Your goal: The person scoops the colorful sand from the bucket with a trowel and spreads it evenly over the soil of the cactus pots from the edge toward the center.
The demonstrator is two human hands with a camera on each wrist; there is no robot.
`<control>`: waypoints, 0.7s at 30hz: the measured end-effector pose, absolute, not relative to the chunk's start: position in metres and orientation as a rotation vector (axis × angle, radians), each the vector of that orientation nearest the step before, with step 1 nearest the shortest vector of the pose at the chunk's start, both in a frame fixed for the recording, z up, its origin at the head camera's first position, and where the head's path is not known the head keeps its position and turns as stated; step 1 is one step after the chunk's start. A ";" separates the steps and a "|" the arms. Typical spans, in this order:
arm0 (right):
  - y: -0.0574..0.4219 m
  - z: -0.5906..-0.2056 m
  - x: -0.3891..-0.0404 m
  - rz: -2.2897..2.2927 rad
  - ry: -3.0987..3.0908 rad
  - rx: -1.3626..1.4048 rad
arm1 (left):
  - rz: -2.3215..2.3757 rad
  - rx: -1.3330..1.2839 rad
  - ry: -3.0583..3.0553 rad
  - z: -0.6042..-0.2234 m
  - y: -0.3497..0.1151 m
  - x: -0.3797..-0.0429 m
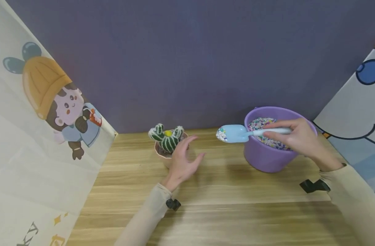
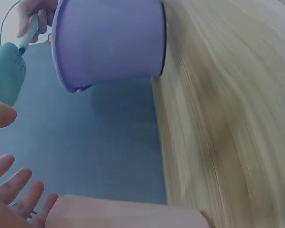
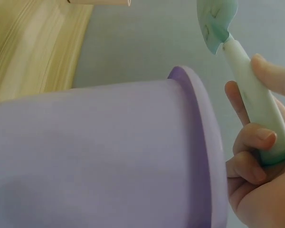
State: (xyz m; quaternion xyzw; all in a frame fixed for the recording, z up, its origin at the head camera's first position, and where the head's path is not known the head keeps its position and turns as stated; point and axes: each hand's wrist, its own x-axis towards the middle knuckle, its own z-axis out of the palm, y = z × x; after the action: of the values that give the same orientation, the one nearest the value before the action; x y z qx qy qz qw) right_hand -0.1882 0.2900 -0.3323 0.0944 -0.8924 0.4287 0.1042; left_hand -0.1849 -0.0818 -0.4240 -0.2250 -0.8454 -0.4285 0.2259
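Observation:
My right hand [image 1: 305,138] grips the white handle of a small light-blue trowel [image 1: 236,133] above a purple bucket [image 1: 268,159]. Its blade reaches left past the bucket's rim and carries a few white and coloured pebbles [image 1: 222,134] at the tip. More multicoloured pebbles [image 1: 262,123] fill part of the bucket. My left hand [image 1: 182,165], fingers spread and thumb apart, is beside a pink flowerpot [image 1: 162,158] and hides part of it. A striped green cactus [image 1: 168,142] with a yellow top stands in that pot, which also shows in the left wrist view [image 2: 123,213].
Behind the pot and bucket rises a dark grey-blue wall [image 1: 187,68]. A pale panel with a cartoon child [image 1: 67,106] borders the left side, another printed panel [image 1: 353,112] the right. Everything stands on a wood-grain table [image 1: 218,208].

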 end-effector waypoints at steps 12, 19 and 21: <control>0.279 -0.330 -0.188 1.320 -2.570 0.415 | -1.212 -0.580 -2.142 -0.425 -0.103 -0.182; 0.271 -0.333 -0.192 1.286 -2.583 0.476 | -1.221 -0.625 -2.046 -0.427 -0.124 -0.185; 0.269 -0.334 -0.193 1.283 -2.586 0.481 | -1.211 -0.632 -2.038 -0.428 -0.130 -0.186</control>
State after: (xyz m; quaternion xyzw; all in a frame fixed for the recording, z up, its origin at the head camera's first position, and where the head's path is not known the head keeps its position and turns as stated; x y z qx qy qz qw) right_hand -0.1926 0.2687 -0.3339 0.1635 -0.8785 0.4360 0.1072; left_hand -0.1860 -0.1302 -0.4282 -0.2424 -0.7821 -0.4645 0.3373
